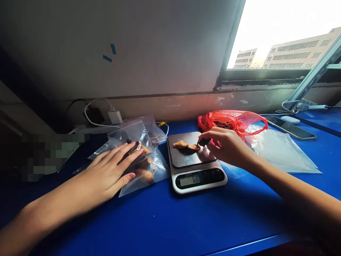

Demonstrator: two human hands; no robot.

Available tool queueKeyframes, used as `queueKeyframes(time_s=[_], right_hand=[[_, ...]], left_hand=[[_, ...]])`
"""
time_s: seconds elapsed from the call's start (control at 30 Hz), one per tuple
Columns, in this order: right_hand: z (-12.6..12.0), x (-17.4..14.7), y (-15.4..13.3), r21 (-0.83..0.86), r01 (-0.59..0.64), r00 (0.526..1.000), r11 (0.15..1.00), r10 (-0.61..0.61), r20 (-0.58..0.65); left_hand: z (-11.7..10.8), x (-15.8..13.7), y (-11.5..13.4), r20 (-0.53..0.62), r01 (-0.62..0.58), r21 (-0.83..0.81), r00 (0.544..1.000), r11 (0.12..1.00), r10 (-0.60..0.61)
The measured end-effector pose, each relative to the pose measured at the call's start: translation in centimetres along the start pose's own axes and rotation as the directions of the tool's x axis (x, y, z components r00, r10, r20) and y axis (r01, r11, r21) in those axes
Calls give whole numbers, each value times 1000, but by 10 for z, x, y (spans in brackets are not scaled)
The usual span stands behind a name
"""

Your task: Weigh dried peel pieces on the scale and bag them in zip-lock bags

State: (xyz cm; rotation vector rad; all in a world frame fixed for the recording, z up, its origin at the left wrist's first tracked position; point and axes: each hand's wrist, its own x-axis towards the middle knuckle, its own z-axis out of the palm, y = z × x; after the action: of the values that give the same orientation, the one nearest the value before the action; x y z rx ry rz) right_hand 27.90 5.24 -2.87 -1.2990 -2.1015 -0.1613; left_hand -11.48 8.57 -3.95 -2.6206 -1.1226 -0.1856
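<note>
A white digital kitchen scale [174, 174] stands on the blue table, its display reading about 6.8. Brown dried pieces [183, 145], bark-like or dried mushroom, lie on its steel plate. Above the plate's right side, my right hand [226, 144] pinches a small dark dried piece [204, 141]. My left hand [114, 170] lies with fingers spread on clear plastic bags [160, 165] left of the scale. Several brown dried pieces [145, 174] show inside those bags. Part of the bags is hidden under my left hand.
Behind my right hand sits a red plastic bag [239, 119] with dark pieces inside. Flat clear bags [287, 153] lie to the right, beside a phone [291, 128] and a white mouse-like object [290, 120]. A white charger [115, 116] with its cable stands by the wall.
</note>
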Motion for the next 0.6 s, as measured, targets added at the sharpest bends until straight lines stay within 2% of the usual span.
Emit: queueKeyframes(time_s=[0.1,0.23,0.4,0.6], right_hand=[[-3,0,-1,-2,56,995,998,-56,77],[-6,-1,-1,-37,39,983,999,-32,183],[-11,-4,1,-76,-73,990,994,81,119],[-23,-3,8,-39,-99,974,994,105,203]], left_hand=[[1,0,0,-7,-23,9,1000,1000,23],[1,-1,0,-1,-8,13,1000,1000,8],[0,-2,2,-8,-5,27,1000,1000,5],[1,-1,2,-16,-15,19,1000,1000,16]])
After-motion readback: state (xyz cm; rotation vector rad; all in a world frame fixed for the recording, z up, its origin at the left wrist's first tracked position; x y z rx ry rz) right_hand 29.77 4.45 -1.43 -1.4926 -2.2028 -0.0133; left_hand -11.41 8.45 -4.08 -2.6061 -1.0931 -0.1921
